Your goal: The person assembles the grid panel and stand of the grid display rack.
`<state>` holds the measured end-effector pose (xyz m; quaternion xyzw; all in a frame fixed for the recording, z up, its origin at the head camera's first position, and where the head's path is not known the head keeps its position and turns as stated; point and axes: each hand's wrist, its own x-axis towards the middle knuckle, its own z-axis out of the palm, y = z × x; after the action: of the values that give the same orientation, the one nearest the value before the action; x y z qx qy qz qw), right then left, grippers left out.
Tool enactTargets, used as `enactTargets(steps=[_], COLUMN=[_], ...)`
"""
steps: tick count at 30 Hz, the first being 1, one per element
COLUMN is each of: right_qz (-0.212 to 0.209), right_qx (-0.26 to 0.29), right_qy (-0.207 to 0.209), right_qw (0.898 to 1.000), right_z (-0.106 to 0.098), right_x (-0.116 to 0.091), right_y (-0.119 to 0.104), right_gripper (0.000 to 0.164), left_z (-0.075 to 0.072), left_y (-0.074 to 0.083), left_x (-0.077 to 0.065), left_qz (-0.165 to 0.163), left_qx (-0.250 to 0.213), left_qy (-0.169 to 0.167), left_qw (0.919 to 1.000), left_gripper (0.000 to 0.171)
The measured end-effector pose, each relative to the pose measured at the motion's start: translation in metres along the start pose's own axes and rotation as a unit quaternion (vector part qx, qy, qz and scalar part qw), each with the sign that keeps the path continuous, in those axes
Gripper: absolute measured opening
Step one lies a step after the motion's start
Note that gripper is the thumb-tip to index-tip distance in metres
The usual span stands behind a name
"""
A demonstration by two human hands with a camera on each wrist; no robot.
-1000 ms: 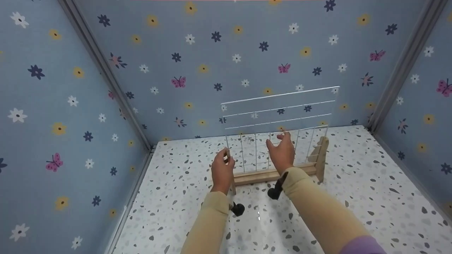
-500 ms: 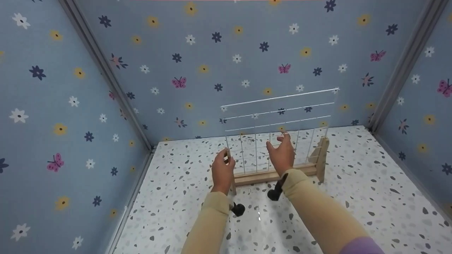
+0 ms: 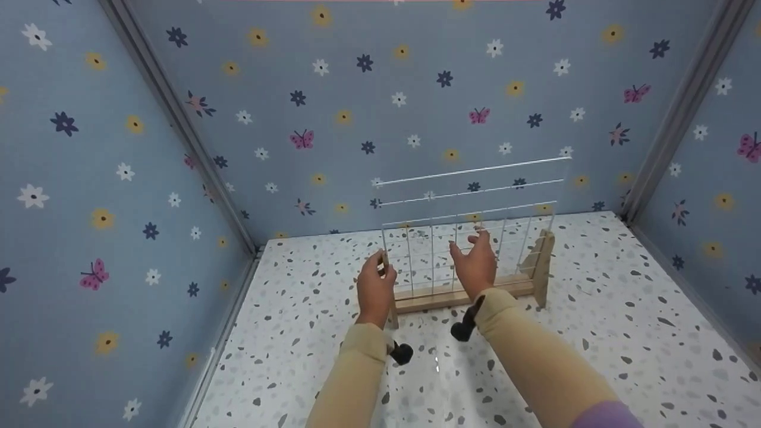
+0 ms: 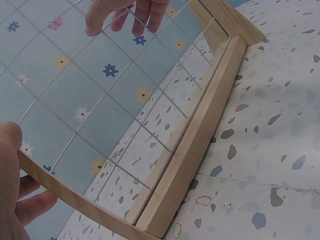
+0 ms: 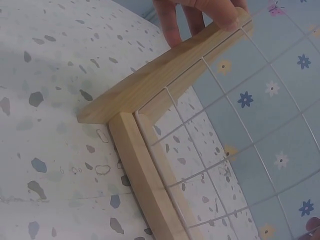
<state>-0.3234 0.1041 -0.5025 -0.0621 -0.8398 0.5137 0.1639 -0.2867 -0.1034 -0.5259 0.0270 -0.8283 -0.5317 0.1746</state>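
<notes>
A white wire grid panel (image 3: 419, 261) stands in the wooden base bar (image 3: 434, 300), leaning back, its lower edge along the bar. Wooden side pieces flank it, the right one (image 3: 541, 267) in plain sight. My left hand (image 3: 374, 291) pinches the left side piece (image 5: 165, 70) near its upper end, thumb and fingers on opposite faces. My right hand (image 3: 474, 255) is at the grid's middle, thumb and fingers spread apart. In the left wrist view its fingertips (image 4: 155, 22) overlap the upper wires; whether they bear on a wire I cannot tell.
The stand rests on a white speckled surface (image 3: 297, 368). Behind rises a blue flower-patterned wall (image 3: 416, 131), and similar walls meet it at grey posts (image 3: 184, 131) on both sides. A black camera mount (image 3: 401, 353) hangs under each wrist.
The grid has sunk a little, its top wire now lower against the wall. My right hand has dropped slightly; my left hand keeps its hold on the side piece.
</notes>
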Motion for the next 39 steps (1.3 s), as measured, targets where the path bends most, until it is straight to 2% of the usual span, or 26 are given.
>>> enactTargets(steps=[17, 23, 28, 33, 37, 39], right_qz=[-0.008, -0.012, -0.028, -0.085, -0.134, -0.155], right_qx=[-0.026, -0.023, -0.062, -0.121, -0.147, -0.156], right_qy=[0.016, -0.026, -0.073, -0.096, -0.095, -0.081], right_qw=[1.0, 0.999, 0.995, 0.984, 0.975, 0.972], right_z=[0.006, -0.001, -0.015, -0.04, -0.065, -0.077], right_x=[-0.002, -0.001, 0.001, 0.002, 0.004, 0.006], right_y=[0.004, 0.005, 0.004, 0.009, 0.017, 0.022], right_gripper=[0.06, 0.064, 0.071, 0.068, 0.06, 0.053], left_z=[0.0, -0.001, -0.005, -0.008, -0.01, -0.012], left_y=[0.003, 0.003, 0.004, 0.005, 0.005, 0.006], left_x=[0.002, 0.002, 0.001, -0.002, -0.004, -0.006], left_qz=[0.002, 0.0, -0.002, 0.004, 0.02, 0.029], left_qx=[-0.001, -0.011, -0.005, 0.018, 0.044, 0.06], left_qy=[0.002, -0.002, 0.005, 0.001, -0.003, -0.006], left_qw=[1.0, 0.9999, 1.0, 0.9998, 0.9988, 0.9977], left_gripper=[0.046, 0.045, 0.044, 0.046, 0.045, 0.044])
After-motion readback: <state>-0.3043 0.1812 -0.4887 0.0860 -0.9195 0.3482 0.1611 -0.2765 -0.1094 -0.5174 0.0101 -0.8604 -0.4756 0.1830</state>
